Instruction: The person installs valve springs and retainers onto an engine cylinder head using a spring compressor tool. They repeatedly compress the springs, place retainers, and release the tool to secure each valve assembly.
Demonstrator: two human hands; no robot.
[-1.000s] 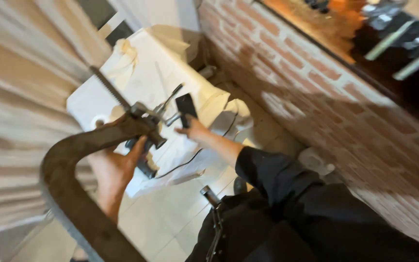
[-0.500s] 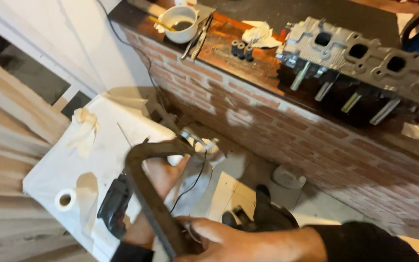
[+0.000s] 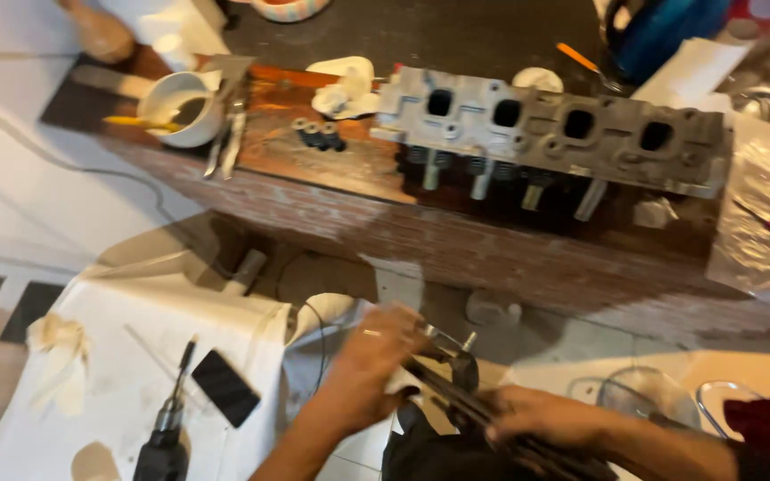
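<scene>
Both hands grip a dark C-shaped clamp tool held low below the brick ledge, its long axis running from upper left to lower right: left hand fingers curled over the screw end, right hand closed around the frame nearer the body.

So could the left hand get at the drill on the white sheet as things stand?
Probably yes. The left hand grips the dark clamp tool, so it would need to let go; the drill lies uncovered on the white sheet, nothing between.
</scene>
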